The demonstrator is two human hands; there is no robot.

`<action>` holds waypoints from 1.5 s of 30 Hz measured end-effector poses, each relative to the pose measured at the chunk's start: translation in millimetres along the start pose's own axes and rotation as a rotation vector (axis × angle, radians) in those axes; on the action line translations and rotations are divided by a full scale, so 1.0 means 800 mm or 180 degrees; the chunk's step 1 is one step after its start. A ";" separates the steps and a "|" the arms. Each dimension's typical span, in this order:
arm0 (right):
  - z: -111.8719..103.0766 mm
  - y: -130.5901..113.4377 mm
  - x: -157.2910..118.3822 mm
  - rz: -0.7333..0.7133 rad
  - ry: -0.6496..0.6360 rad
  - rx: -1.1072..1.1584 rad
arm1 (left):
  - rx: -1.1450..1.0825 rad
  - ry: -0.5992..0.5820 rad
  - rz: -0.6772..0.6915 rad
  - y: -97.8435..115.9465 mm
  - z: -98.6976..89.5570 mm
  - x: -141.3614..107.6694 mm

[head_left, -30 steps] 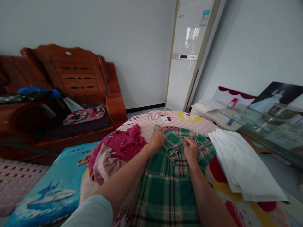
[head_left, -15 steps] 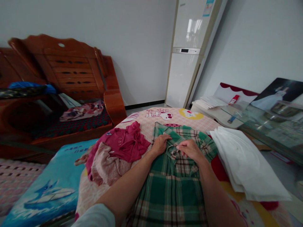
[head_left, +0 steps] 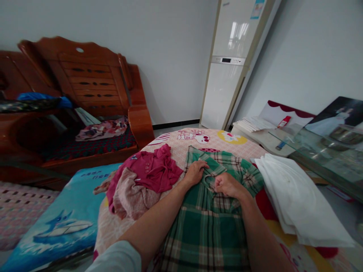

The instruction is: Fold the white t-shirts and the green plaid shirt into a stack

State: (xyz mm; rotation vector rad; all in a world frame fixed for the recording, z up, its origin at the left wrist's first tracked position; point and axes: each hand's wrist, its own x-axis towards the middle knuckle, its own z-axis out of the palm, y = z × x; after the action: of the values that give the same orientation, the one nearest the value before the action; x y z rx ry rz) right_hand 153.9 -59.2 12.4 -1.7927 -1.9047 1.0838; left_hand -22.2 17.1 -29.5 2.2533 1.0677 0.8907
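Both hands (head_left: 195,173) reach onto the plaid garment (head_left: 208,230), the right (head_left: 228,185) curled

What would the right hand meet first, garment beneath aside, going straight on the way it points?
The right hand would probably meet the left hand, which rests across the neckline on the green plaid garment; height difference is unclear.

We see pale, bluish-white walls (head_left: 172,49) meeting in a corner, a black baseboard (head_left: 180,124) running low along one of them. On the left we have a glossy reddish-brown wooden armchair (head_left: 90,83) with slotted back slats and a dark patterned seat (head_left: 93,146). A tall white cabinet air conditioner (head_left: 224,90) stands near the corner, a bright window reflected in its upper panel. On the right we notice a glass-topped table (head_left: 317,160). The light is soft and dim.
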 end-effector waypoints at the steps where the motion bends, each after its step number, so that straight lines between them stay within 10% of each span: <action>1: -0.001 0.001 0.000 -0.0029 0.0089 0.0020 | -0.0009 0.0012 -0.0029 0.001 0.000 0.000; 17: 0.006 0.012 0.016 -0.0017 0.1182 -0.0265 | -0.0497 0.0279 -0.0028 0.018 -0.011 -0.002; 37: 0.014 0.002 0.020 -0.0166 0.1620 0.1326 | 0.0109 0.0083 -0.0051 0.022 0.001 -0.004; 45: 0.014 -0.002 0.020 -0.0227 0.1382 0.1368 | -0.0985 0.0206 -0.0641 0.016 -0.010 0.005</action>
State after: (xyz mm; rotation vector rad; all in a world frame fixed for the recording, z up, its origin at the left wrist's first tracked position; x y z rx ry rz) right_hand 142.3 -47.1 1.2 -1.5458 -1.3503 0.9010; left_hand -19.6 14.4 -14.5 1.8413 1.0804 0.9739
